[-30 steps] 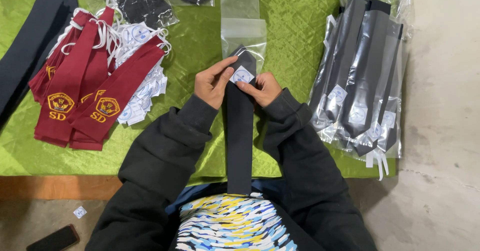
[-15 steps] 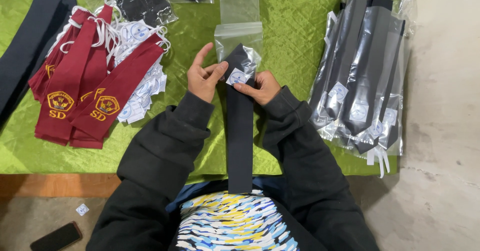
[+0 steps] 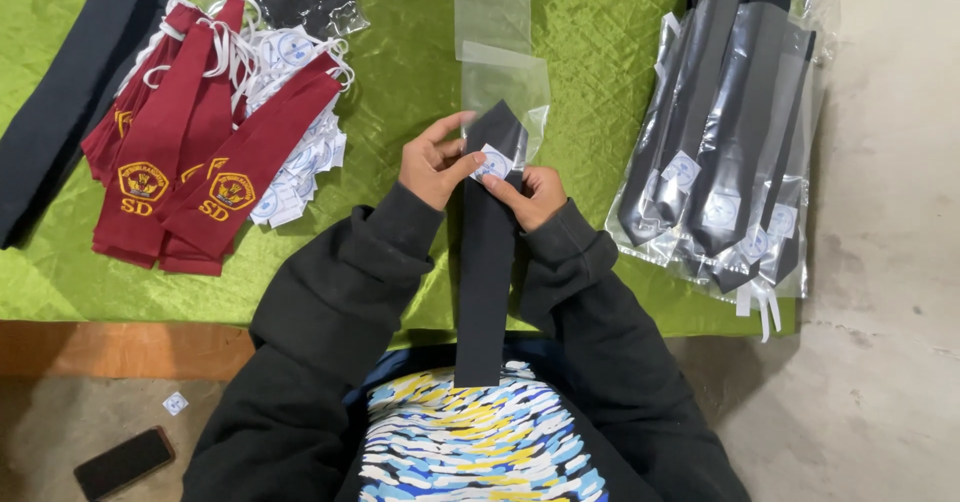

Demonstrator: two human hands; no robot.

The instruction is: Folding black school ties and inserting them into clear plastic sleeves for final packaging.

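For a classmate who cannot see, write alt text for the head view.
Both hands, left hand and right hand, hold a dark necktie by its white tag over a green cloth. Maroon ties lie left, bagged dark ties right.

Both forearms angled inward in dark sleeves, wrists close together; left hand (image 3: 432, 167) with thumb and fingers pinching, palm half open; right hand (image 3: 533, 194) curled, fingertips pinching beside left thumb.

One head-worn camera looks steeply down from close above the lap, facing the green cloth (image 3: 600, 52), which fills the upper frame; the floor (image 3: 880, 382) edges the right and bottom.
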